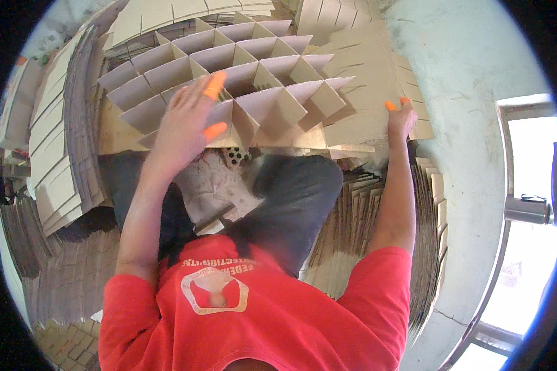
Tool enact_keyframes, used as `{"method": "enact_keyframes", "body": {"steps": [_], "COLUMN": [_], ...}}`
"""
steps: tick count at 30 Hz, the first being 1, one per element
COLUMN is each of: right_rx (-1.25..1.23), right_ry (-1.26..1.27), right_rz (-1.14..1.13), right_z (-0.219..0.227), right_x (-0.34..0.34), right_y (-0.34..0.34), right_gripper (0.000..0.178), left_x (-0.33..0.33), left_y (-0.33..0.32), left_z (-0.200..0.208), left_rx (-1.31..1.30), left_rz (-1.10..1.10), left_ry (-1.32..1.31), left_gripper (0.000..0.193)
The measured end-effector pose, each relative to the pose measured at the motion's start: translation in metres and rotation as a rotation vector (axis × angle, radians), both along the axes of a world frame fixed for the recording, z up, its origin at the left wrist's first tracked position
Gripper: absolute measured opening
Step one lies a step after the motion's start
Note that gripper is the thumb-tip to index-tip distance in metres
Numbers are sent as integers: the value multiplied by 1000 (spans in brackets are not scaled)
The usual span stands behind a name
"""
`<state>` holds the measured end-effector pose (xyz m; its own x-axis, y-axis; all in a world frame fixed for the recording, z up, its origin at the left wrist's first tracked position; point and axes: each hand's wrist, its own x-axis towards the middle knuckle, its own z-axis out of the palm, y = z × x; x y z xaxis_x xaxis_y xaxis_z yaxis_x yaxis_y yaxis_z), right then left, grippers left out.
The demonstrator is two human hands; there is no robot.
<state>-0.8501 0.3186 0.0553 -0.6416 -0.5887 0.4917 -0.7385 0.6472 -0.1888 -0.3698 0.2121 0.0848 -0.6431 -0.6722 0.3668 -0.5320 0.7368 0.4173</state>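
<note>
A grid of interlocked cardboard dividers (229,68) stands upright on a low wooden surface (114,133) ahead of my knees. My left hand (182,123) lies over its near left part, fingers stretched out and thumb apart; orange covers sit on a fingertip and the thumb. It appears to touch the divider tops without gripping them. To the right, a stack of flat slotted cardboard sheets (365,80) lies beside the grid. My right hand (403,119), also with orange tip covers, is closed at the near right edge of a sheet there; its other fingers are partly hidden.
Slotted sheets are piled along the left (59,142) and beyond the grid (167,15). More cardboard bundles (353,210) stand by my right knee. A pale wall (458,161) rises at the right, beside a bright window (532,260) with a metal cylinder (527,210).
</note>
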Motion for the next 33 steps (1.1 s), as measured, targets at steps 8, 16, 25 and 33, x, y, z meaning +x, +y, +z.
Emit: {"method": "enact_keyframes", "body": {"steps": [8, 16, 25, 33], "right_rx": [-1032, -438, -108, -102], "right_ry": [-257, -268, -594, -566], "right_rz": [362, 902, 1242, 1256], "right_z": [65, 186, 163, 161], "right_x": [46, 221, 318, 318], "right_y": [-14, -46, -82, -98], "right_gripper": [44, 59, 60, 56], "left_x": [89, 104, 98, 100], "left_y": [8, 18, 13, 8], "left_z": [-8, -26, -47, -51], "left_rx": [-178, 67, 74, 74], "left_rz": [327, 288, 212, 244], "left_ry": [38, 171, 344, 350], "left_gripper": [47, 41, 17, 15]}}
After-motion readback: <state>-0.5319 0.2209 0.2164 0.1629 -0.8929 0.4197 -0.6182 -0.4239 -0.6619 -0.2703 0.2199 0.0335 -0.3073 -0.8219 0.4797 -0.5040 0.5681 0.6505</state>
